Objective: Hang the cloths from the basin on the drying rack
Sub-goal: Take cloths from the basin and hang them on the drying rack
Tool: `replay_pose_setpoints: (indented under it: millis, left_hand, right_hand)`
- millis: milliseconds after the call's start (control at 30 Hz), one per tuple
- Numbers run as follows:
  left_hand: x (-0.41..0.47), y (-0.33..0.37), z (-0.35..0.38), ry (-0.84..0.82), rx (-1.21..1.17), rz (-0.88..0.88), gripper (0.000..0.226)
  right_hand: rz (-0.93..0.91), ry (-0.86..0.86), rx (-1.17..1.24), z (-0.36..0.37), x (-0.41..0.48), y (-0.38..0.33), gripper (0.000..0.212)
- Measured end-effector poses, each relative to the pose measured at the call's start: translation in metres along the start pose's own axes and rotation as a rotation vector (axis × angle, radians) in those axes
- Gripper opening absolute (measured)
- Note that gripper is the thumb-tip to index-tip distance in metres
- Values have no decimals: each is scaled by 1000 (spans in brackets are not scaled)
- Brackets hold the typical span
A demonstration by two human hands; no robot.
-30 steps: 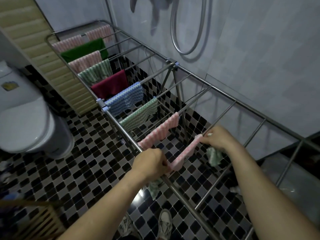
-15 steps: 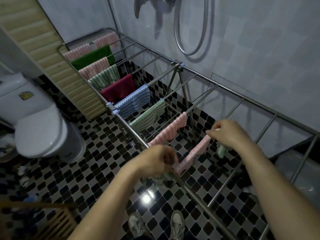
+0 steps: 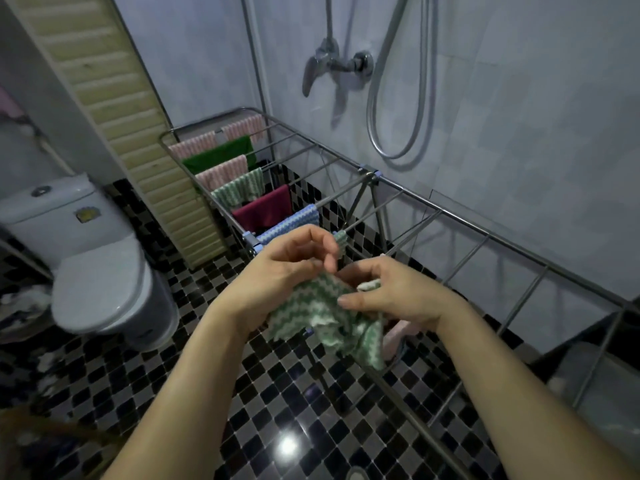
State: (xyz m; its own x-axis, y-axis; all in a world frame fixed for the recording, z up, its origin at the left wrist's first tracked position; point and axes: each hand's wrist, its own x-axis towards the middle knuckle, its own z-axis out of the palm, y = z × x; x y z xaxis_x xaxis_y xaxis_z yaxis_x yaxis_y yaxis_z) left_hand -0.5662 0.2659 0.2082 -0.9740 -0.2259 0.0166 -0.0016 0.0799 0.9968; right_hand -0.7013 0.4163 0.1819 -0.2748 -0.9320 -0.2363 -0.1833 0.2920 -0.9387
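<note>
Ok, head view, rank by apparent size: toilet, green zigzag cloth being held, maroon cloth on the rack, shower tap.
1. toilet
2. green zigzag cloth, though it is bunched and closest to the camera
3. maroon cloth and shower tap look about alike, so I won't rank them

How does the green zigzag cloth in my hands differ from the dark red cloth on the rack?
The green zigzag cloth is bunched up, held by the left hand and right hand; the dark red cloth hangs smoothly over a bar of the drying rack. The green zigzag cloth is patterned green and white; the dark red cloth is plain. Both are small cloths.
</note>
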Motion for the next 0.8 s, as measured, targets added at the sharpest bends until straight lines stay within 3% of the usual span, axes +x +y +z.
replay_pose_setpoints:
  millis: [133,267,367,433,533,600,667,733,800]
  left_hand:
    - [-11,-5,-11,147,105,-7,16]
    - [-28,-16,-6,121,312,44,12]
    - [-45,-18,4,43,269,121,22]
    - [-52,-19,17,-88,254,122,27]
    - [-54,-28,36,-46,390,170,32]
    - [-56,-31,47,16,382,214,28]
    - [-56,-31,53,25,346,244,22]
    - [-54,-28,54,-29,307,206,16]
    - [-52,-23,54,-127,229,110,13]
  right_hand:
    - [42,159,-6,-3,-15,-5,12]
    - [113,171,306,9,-25,-7,17]
    - [143,190,523,25,-36,-11,19]
    - [146,195,611,31,-42,-10,38]
    - [160,216,663,36,-48,-5,60]
    - [148,228,711,36,-53,-2,57]
    - [121,219,724,31,-62,-1,39]
    - [114,207,664,26,-73,-2,25]
    - [114,206,576,19,-84,-1,30]
